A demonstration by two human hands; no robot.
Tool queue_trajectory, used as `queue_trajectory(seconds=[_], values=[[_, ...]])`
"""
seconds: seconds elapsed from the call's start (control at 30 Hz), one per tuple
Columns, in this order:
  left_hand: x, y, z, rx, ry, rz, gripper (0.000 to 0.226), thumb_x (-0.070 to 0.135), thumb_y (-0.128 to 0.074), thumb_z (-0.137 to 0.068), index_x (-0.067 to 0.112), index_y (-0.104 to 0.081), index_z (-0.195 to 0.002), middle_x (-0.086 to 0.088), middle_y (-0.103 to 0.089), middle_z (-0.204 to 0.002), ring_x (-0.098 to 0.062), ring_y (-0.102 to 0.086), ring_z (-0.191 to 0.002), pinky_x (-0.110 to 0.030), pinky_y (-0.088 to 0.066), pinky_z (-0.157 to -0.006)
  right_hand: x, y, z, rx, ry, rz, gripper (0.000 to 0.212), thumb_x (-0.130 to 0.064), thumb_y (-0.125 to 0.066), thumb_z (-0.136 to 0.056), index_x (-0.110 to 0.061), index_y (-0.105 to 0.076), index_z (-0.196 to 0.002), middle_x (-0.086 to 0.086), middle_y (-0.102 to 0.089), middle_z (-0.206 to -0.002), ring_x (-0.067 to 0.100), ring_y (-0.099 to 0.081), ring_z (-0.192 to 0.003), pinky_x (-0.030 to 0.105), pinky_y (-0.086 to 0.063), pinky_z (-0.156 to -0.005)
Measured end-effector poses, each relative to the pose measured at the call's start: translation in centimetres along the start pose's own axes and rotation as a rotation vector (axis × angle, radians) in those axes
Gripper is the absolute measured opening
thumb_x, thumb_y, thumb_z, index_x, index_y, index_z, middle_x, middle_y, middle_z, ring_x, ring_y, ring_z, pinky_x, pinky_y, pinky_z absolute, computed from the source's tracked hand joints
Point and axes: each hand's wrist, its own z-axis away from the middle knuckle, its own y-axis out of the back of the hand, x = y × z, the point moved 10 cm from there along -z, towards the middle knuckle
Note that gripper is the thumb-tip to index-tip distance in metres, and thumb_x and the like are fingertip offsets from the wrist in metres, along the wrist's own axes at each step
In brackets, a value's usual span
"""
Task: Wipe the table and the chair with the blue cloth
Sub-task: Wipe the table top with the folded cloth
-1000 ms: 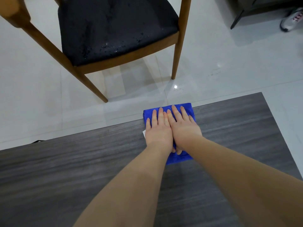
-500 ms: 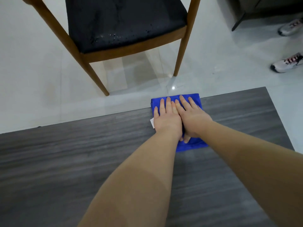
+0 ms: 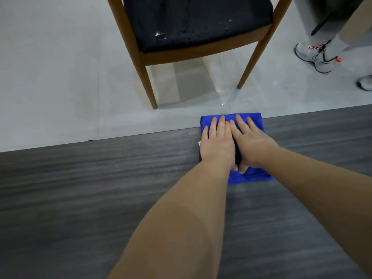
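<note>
Blue cloth, folded, at the far edge of the dark wood-grain counter, overhanging it slightly. Left hand and right hand press it side by side, fingers straight. Wooden chair stands beyond.

Your left hand and right hand cover the middle of the blue cloth; only its far and near ends show. The chair is cut off by the top edge: you see the seat and two front legs only. The tabletop runs past the left, right and bottom edges. A second shoe is cropped at the right edge.
</note>
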Motion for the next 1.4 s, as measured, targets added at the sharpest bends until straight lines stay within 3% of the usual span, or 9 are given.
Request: queue_trajectory(seconds=[0.17,0.53,0.83,1.07,1.4], values=[[-5.0,0.0,1.8,0.002,-0.002,-0.014,0.144,0.057,-0.084,-0.064,0.012,0.020,-0.153,-0.005,0.024,-0.161,-0.025,0.023,-0.148,-0.043,0.006,-0.122,-5.2,1.5,0.7,-0.020,-0.013,-0.038,0.153,-0.043,-0.092,-0.053,-0.015,0.019,-0.153,0.008,0.023,-0.159,0.034,0.012,-0.148,0.046,-0.015,-0.120],[-15.6,-0.2,6.0,0.009,0.012,-0.032,0.143,0.059,-0.083,-0.064,0.012,0.018,-0.154,-0.005,0.023,-0.162,-0.025,0.022,-0.148,-0.044,0.003,-0.123,-16.2,3.5,-0.3,-0.029,-0.004,-0.069,0.150,-0.036,-0.093,-0.056,-0.014,0.021,-0.152,0.009,0.025,-0.159,0.034,0.015,-0.148,0.048,-0.013,-0.121],[-26.3,-0.5,9.6,-0.116,0.082,-0.207,0.146,0.051,-0.087,-0.063,0.011,0.022,-0.153,-0.007,0.025,-0.161,-0.026,0.020,-0.149,-0.046,-0.006,-0.123,-27.0,4.8,-1.4,-0.039,0.012,-0.110,0.150,-0.032,-0.093,-0.057,-0.013,0.023,-0.151,0.007,0.028,-0.158,0.034,0.018,-0.147,0.049,-0.008,-0.121],[-25.9,0.3,10.3,-0.117,0.141,-0.121,0.126,0.036,-0.078,-0.079,0.011,0.021,-0.153,-0.009,0.025,-0.161,-0.029,0.018,-0.149,-0.047,-0.005,-0.122,-27.3,4.8,-1.8,-0.048,0.031,-0.111,0.151,-0.036,-0.092,-0.057,-0.016,0.023,-0.151,0.006,0.029,-0.158,0.032,0.020,-0.147,0.047,-0.006,-0.121],[-26.1,0.4,10.3,-0.145,0.176,-0.073,0.120,0.031,-0.076,-0.082,0.014,0.019,-0.153,-0.005,0.023,-0.162,-0.025,0.018,-0.149,-0.045,-0.005,-0.123,-27.4,5.5,-1.2,-0.079,0.031,-0.177,0.136,-0.037,-0.084,-0.070,-0.014,0.022,-0.152,0.007,0.028,-0.158,0.032,0.021,-0.146,0.048,-0.007,-0.121]])
